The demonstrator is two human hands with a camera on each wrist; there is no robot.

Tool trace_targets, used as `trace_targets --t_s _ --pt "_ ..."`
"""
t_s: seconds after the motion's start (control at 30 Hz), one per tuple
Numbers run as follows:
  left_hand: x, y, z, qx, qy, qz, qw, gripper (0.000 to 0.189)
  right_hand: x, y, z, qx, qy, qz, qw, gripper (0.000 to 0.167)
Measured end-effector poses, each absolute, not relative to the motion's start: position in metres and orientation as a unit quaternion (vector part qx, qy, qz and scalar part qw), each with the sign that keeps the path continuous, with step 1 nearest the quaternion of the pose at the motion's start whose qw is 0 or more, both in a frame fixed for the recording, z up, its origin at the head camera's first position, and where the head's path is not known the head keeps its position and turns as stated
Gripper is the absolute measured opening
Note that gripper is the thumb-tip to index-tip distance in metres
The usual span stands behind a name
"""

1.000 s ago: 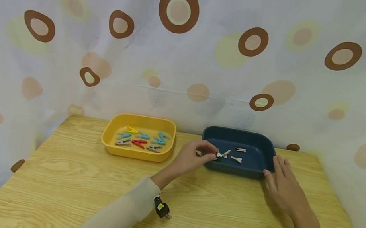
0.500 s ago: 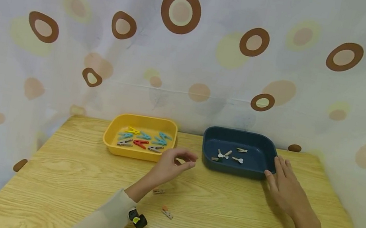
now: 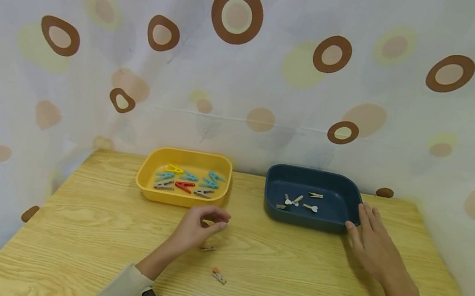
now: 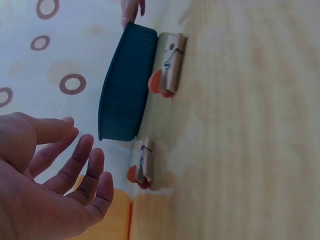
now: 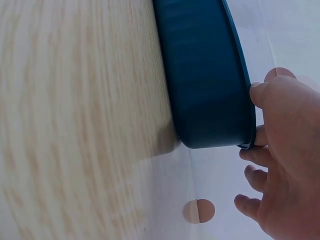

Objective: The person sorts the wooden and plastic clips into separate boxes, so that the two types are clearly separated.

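Observation:
My left hand (image 3: 198, 228) hovers over the table with loosely bent fingers; the left wrist view shows nothing in its grasp. Below it lies a small wooden clothespin (image 3: 208, 249), partly covered by the hand in the head view. A second wooden clothespin (image 3: 218, 276), with an orange piece on its end, rests nearer the front. My right hand (image 3: 378, 250) touches the right front corner of the dark blue tray (image 3: 305, 221), fingers extended along its side and thumb at the rim (image 5: 251, 95). Inside that tray are several small wooden clothespins, some bearing white hearts (image 3: 313, 209).
Left of the blue tray stands a yellow tray (image 3: 181, 200) holding several plastic clothespins: blue, grey, yellow and a red one (image 3: 184, 186). Both trays sit at the back of the wooden table (image 3: 290, 282), against a patterned curtain (image 3: 248, 82).
My left hand has let go of a small clothespin in the blue tray and moved left and toward me, above the loose clothespins. The right hand has stayed at the tray's corner.

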State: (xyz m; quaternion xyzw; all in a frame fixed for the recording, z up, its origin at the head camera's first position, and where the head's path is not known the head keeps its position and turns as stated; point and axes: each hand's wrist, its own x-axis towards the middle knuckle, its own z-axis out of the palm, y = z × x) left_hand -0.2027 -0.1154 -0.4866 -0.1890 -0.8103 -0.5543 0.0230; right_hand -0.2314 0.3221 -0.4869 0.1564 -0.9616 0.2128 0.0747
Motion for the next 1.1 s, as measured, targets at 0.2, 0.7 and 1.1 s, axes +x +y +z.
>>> trace_targets --t_s 0.2,0.7,1.1 --pt "-0.187 -0.13 -0.494 -0.153 -0.814 -0.56 0.017 0.019 -0.232 0.322 -0.486 0.156 -0.963 0.209 0.073 0.071" --pt "-0.173 -0.146 -0.497 -0.14 -0.851 -0.507 0.002 0.014 -0.232 0.321 -0.486 0.158 -0.961 0.212 0.079 0.071" --pt "-0.173 -0.145 -0.503 -0.161 -0.883 -0.442 0.004 0.016 -0.231 0.319 -0.485 0.159 -0.96 0.217 0.074 0.071"
